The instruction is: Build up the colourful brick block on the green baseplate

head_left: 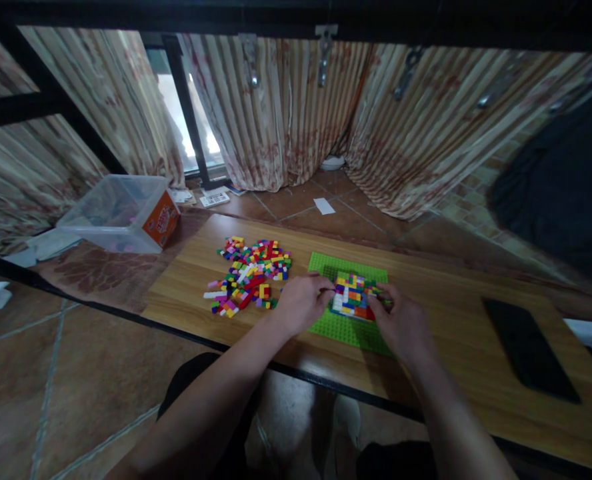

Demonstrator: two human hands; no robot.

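Observation:
A green baseplate lies on the wooden board, and a small multicoloured block build stands on its middle. My left hand rests at the build's left side with its fingers curled against the bricks. My right hand presses on the build's right side, fingers pinched together. What either hand holds is hidden. A pile of loose coloured bricks lies to the left of the plate, just beyond my left hand.
The wooden board sits low over a tiled floor. A dark flat phone-like slab lies on its right part. A clear plastic box with an orange label stands on the floor at left. Curtains hang behind.

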